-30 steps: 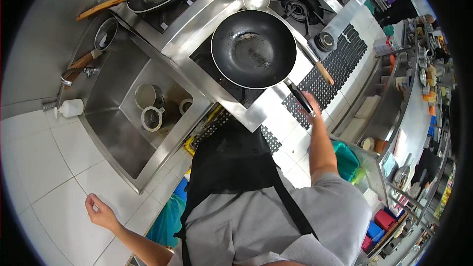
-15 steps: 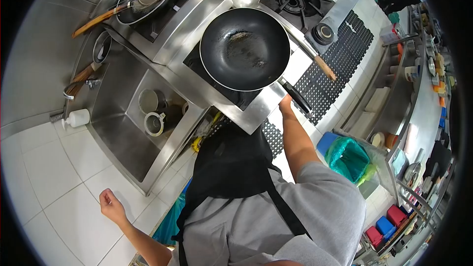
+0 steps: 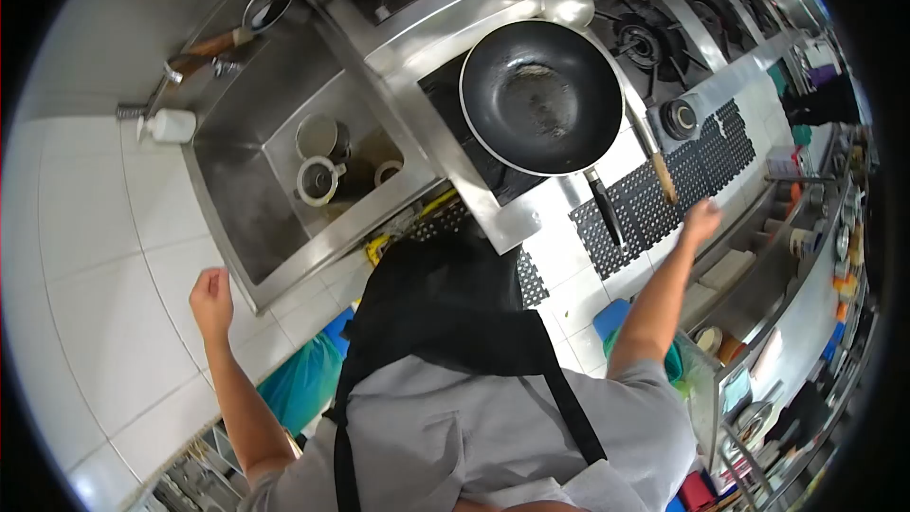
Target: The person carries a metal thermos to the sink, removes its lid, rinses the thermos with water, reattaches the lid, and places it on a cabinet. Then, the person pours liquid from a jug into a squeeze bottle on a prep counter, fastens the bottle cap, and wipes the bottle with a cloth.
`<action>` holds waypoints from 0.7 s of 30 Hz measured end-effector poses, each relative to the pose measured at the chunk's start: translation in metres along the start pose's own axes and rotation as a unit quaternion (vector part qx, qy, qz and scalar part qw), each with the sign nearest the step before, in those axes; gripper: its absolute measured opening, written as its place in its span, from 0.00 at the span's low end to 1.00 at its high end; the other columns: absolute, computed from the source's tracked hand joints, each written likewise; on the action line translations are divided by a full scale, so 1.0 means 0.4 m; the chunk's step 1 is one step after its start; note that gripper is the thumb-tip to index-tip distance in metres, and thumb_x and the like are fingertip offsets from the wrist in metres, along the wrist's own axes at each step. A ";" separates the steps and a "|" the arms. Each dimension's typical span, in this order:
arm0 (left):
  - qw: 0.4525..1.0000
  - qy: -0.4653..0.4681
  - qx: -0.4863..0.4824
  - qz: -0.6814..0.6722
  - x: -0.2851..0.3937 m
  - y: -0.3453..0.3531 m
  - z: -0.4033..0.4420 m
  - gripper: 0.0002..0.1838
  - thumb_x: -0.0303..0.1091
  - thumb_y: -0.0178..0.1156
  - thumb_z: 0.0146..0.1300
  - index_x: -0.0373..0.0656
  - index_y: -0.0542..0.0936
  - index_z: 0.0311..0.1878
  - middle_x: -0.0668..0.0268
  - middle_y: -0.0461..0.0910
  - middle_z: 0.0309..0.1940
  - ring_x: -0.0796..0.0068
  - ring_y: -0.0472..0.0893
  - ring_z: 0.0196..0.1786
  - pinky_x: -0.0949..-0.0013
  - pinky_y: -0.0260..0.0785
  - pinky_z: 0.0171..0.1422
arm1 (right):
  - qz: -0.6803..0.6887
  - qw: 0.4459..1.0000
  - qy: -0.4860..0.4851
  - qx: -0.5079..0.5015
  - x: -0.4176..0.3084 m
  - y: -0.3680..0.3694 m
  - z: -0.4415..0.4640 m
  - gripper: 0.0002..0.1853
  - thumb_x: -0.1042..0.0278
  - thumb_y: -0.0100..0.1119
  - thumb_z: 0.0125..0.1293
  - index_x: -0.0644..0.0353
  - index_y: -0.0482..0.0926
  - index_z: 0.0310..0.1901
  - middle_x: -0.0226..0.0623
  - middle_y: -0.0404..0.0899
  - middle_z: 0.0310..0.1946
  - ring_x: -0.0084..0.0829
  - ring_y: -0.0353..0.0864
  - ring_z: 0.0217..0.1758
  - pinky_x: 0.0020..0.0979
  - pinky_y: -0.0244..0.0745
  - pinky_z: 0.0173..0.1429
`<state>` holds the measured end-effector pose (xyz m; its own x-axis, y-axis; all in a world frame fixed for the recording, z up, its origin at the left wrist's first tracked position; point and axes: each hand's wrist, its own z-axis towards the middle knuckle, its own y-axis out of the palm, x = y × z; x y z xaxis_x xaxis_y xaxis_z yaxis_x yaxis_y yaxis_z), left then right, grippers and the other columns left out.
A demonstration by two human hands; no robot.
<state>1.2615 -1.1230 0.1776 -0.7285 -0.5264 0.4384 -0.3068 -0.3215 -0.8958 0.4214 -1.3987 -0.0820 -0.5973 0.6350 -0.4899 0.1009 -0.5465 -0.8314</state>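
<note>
A black wok (image 3: 542,100) with food residue on its base stands on the stove, its black handle (image 3: 607,209) pointing towards me. Beside it lies a long-handled steel ladle (image 3: 569,4) with a wooden grip end. My right hand (image 3: 701,220) is off to the right of the wok handle, apart from it, with fingers curled and nothing visible in them. Over the white tiled floor, left of the sink, hangs my left hand (image 3: 211,301), fingers folded in and nothing showing in it.
A steel sink (image 3: 246,213) holding several containers is at the left, with a white bottle (image 3: 172,126) beside it. Gas burners (image 3: 640,43) run along the back. Black perforated mats (image 3: 654,194) cover part of the floor. A long counter (image 3: 806,284) with shelves runs along the right.
My right hand has moved away from beside the wok handle, out to the right. My left hand has risen in view. The camera's view has shifted, so the wok appears further right.
</note>
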 end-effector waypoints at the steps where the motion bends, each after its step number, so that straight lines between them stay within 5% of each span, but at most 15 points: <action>1: 1.000 0.004 -0.025 0.014 0.014 0.005 0.003 0.10 0.34 0.62 0.66 0.35 0.81 0.37 0.64 0.81 0.26 0.81 0.78 0.30 0.75 0.70 0.37 | 0.204 0.976 -0.075 -0.006 -0.040 0.011 0.065 0.24 0.54 0.61 0.64 0.73 0.76 0.47 0.53 0.82 0.43 0.47 0.83 0.44 0.40 0.77 0.51; 2: 0.998 0.012 -0.047 0.026 0.030 0.013 0.013 0.10 0.34 0.62 0.66 0.35 0.81 0.37 0.63 0.82 0.26 0.80 0.78 0.30 0.74 0.70 0.38 | 0.187 0.975 -0.077 -0.093 -0.133 -0.015 0.101 0.33 0.51 0.65 0.62 0.72 0.70 0.58 0.55 0.77 0.54 0.46 0.79 0.55 0.38 0.73 0.59; 4: 0.998 0.007 -0.057 0.031 0.057 0.031 0.027 0.10 0.34 0.63 0.65 0.35 0.81 0.37 0.63 0.82 0.27 0.80 0.79 0.31 0.74 0.71 0.38 | 0.046 0.959 -0.273 -0.061 -0.229 0.041 0.163 0.44 0.40 0.67 0.58 0.67 0.66 0.67 0.57 0.74 0.58 0.48 0.74 0.63 0.41 0.64 0.69; 5: 0.997 0.005 -0.067 0.034 0.071 0.041 0.032 0.10 0.34 0.63 0.65 0.35 0.81 0.38 0.63 0.82 0.27 0.79 0.79 0.31 0.74 0.71 0.39 | 0.032 0.954 -0.292 -0.052 -0.277 0.050 0.137 0.46 0.36 0.67 0.56 0.66 0.68 0.66 0.59 0.73 0.59 0.54 0.72 0.63 0.43 0.62 0.71; 8: 0.997 0.008 -0.075 0.013 0.105 0.042 0.037 0.10 0.35 0.64 0.65 0.35 0.81 0.38 0.62 0.83 0.28 0.77 0.80 0.33 0.73 0.72 0.40 | -0.023 0.952 -0.288 -0.105 -0.333 0.111 0.162 0.45 0.36 0.69 0.53 0.65 0.72 0.62 0.58 0.76 0.56 0.50 0.74 0.63 0.39 0.64 0.69; 10: 0.997 0.012 -0.071 0.004 0.080 0.042 0.035 0.11 0.35 0.64 0.64 0.36 0.81 0.39 0.61 0.84 0.29 0.76 0.81 0.33 0.73 0.72 0.40 | 0.100 0.919 -0.178 -0.336 -0.373 0.121 0.173 0.44 0.36 0.71 0.50 0.66 0.75 0.60 0.56 0.78 0.52 0.45 0.77 0.60 0.35 0.67 0.65; 11: 0.997 0.028 -0.073 -0.005 0.061 0.037 0.034 0.11 0.35 0.64 0.64 0.36 0.81 0.39 0.60 0.84 0.29 0.75 0.82 0.33 0.72 0.73 0.40 | 0.064 0.918 -0.166 -0.355 -0.388 0.122 0.176 0.44 0.36 0.72 0.48 0.65 0.76 0.59 0.53 0.80 0.50 0.39 0.79 0.57 0.33 0.70 0.62; 12: 0.998 0.013 -0.065 -0.001 0.044 0.032 0.030 0.11 0.35 0.64 0.64 0.36 0.81 0.39 0.60 0.84 0.29 0.75 0.82 0.33 0.72 0.73 0.40 | 0.073 0.922 -0.171 -0.340 -0.326 0.227 0.241 0.44 0.36 0.72 0.48 0.65 0.76 0.58 0.52 0.80 0.49 0.39 0.81 0.52 0.38 0.76 0.53; 14: 0.996 0.004 -0.082 -0.015 0.010 0.037 0.025 0.11 0.36 0.65 0.63 0.37 0.81 0.39 0.60 0.84 0.29 0.72 0.83 0.33 0.70 0.74 0.40 | -0.003 0.933 -0.064 -0.354 -0.427 0.080 0.153 0.40 0.39 0.71 0.49 0.65 0.77 0.56 0.49 0.81 0.47 0.43 0.82 0.41 0.48 0.78 0.36; 15: 0.996 0.009 -0.085 -0.012 -0.026 0.050 0.026 0.11 0.37 0.65 0.63 0.38 0.81 0.39 0.60 0.84 0.29 0.70 0.83 0.32 0.70 0.74 0.39 | 0.039 0.924 -0.063 -0.376 -0.400 0.102 0.183 0.51 0.37 0.75 0.41 0.79 0.73 0.55 0.59 0.79 0.49 0.48 0.80 0.52 0.38 0.74 0.60; 16: 0.996 0.013 -0.085 -0.007 -0.058 0.054 0.028 0.11 0.38 0.65 0.63 0.38 0.81 0.39 0.60 0.84 0.29 0.69 0.84 0.32 0.69 0.74 0.38 | 0.009 0.941 -0.182 -0.284 -0.339 0.177 0.235 0.55 0.35 0.75 0.39 0.78 0.70 0.59 0.62 0.76 0.54 0.50 0.77 0.59 0.40 0.72 0.63; 17: 0.997 -0.003 -0.077 -0.003 -0.066 0.049 0.024 0.11 0.38 0.65 0.63 0.38 0.81 0.39 0.60 0.84 0.29 0.69 0.84 0.32 0.69 0.74 0.38 | -0.004 0.948 -0.119 -0.295 -0.295 0.217 0.281 0.57 0.35 0.76 0.38 0.75 0.68 0.61 0.63 0.74 0.56 0.52 0.75 0.61 0.42 0.69 0.66; 18: 0.995 -0.003 -0.100 0.001 -0.063 0.053 0.023 0.12 0.38 0.65 0.63 0.39 0.81 0.39 0.59 0.84 0.29 0.67 0.84 0.31 0.68 0.74 0.38 | -0.082 0.973 -0.139 -0.164 -0.338 0.139 0.215 0.56 0.35 0.76 0.38 0.73 0.69 0.61 0.63 0.74 0.57 0.52 0.74 0.63 0.42 0.66 0.69; 21: 0.990 -0.025 -0.137 -0.022 -0.103 0.085 0.056 0.12 0.39 0.64 0.63 0.39 0.81 0.39 0.58 0.85 0.30 0.65 0.84 0.33 0.66 0.75 0.39 | 0.154 0.969 0.022 -0.192 -0.359 0.023 0.238 0.49 0.37 0.76 0.40 0.68 0.74 0.58 0.53 0.77 0.54 0.43 0.80 0.50 0.38 0.81 0.45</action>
<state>1.2947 -1.1298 0.1309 -0.6821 -0.5568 0.4741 -0.4965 -0.1233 -0.8592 0.4322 -1.5470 0.0058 -0.4578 0.5025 -0.7334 0.5624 -0.4752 -0.6767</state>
